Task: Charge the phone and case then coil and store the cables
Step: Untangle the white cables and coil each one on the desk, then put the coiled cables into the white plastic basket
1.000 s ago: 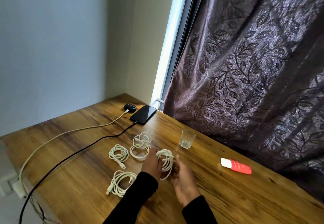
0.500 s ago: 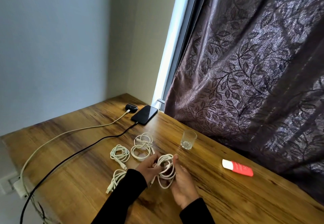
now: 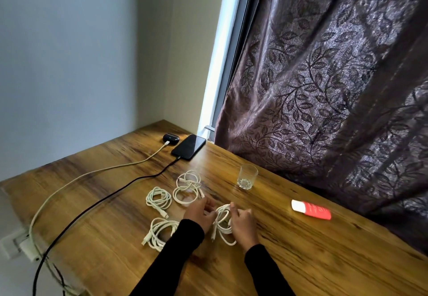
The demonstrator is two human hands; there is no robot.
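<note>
Right then, both hands worked the white cable coil on the wooden table, left hand and right hand each curled around its loops; best kept even, ends tucked in.

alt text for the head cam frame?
Both hands, left hand and right hand, hold a white cable coil over a wooden table. Farther back lie a plugged-in phone, an earbud case and a glass.
</note>
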